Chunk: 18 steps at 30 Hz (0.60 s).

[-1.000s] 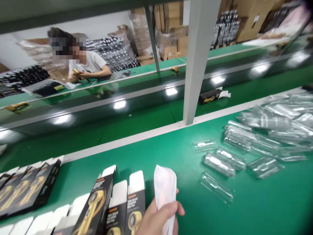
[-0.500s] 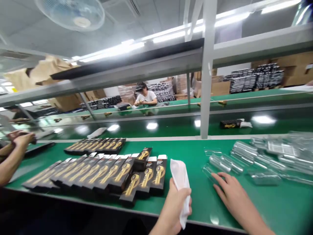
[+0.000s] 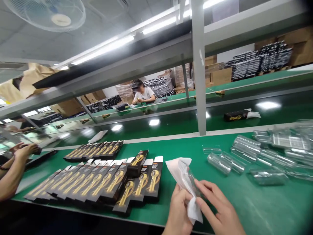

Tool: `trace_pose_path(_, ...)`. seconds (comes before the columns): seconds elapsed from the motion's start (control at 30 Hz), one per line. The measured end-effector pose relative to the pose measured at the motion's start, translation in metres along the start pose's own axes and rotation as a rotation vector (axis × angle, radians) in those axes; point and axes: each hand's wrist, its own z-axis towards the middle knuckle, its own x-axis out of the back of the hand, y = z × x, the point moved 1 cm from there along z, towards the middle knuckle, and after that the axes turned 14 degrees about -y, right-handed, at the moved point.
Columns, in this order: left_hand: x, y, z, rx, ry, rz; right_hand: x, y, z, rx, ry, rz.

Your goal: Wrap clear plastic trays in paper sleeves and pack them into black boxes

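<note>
white, thin and crinkly, the paper sleeve (image 3: 182, 178) sits pinched in my left hand (image 3: 177, 209), low over the green bench (image 3: 256, 202). half a second ago my right hand (image 3: 217, 209) lay flat by the clear plastic trays (image 3: 225, 162); now it has come across, fingers closed on a tray and the sleeve's edge. black-and-gold boxes (image 3: 137, 182) lie just left. looks like i'm bagging it.

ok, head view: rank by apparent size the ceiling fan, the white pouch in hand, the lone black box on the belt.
1. ceiling fan
2. white pouch, though nearness to the camera inflates it
3. lone black box, far off
</note>
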Motion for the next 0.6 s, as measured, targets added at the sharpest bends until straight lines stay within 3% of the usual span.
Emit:
trace_pose_path(0.17, -0.003, -0.004, 0.023, 0.016, -0.059, -0.025, 0.014, 0.011, 0.003, 0.046, 0.038, -0.165)
trace_pose_path(0.37, -0.013, -0.005, 0.035, 0.086, -0.292, -0.150, 0.029, 0.025, 0.015, 0.093, -0.008, -0.288)
trace_pose_path(0.53, -0.014, -0.022, 0.048, 0.064, -0.083, 0.023, 0.024, 0.054, 0.012, 0.179, -0.054, -0.361)
trace_pose_path(0.6, -0.014, -0.028, 0.052, 0.050, -0.021, 0.003, 0.023, 0.065, 0.011, 0.176, -0.054, -0.235)
